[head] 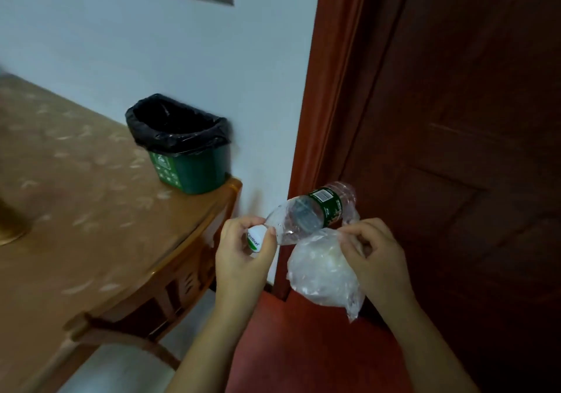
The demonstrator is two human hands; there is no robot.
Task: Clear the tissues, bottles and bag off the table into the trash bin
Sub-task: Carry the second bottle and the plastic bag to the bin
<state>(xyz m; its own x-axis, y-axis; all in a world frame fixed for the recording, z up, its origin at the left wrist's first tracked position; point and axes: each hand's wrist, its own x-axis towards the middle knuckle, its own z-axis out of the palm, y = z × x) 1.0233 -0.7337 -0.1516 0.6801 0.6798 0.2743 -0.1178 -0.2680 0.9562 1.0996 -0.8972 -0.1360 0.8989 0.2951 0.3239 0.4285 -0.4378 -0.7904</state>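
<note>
Left grip (pixel 243 259): thumb and fingers curled round the white cap (pixel 255 240) and neck of the bottle (pixel 315 208); clamped on it.
Right grip (pixel 373 256): fingers pinched together on the gathered top of the bag (pixel 321 271); clamped on it, load hanging below.
Bottle: clear, green-labelled, apparently empty; held in the air nearly level, base tilted up toward the door (pixel 455 119); off the worktop (pixel 76 195), right of its near corner, well apart from the bin (pixel 197 171).
Bag: translucent, bulging with pale crumpled matter, probably tissues; just under the bottle's body, touching or barely apart, not to be told which.
Bin: green, black liner folded over the rim; standing on the far right corner of the worktop, against the wall; mouth open upward, inside too dark to read.
Worktop: patterned beige cover; bin at the corner, a blurred brass-coloured thing at the left edge.
Step in hand: judged as the carry, both loads lifted and gathered before the body, neither yet over the bin.
Next move: calls for a swing leftward and forward until each load hangs above the bin mouth, then a loosening of the fingers; best done one load at a time, bottle end-first, given a narrow mouth and a bulky bag.
Caution: liner rim loose and bin light-looking; a gentle drop probably safer than a toss.
</note>
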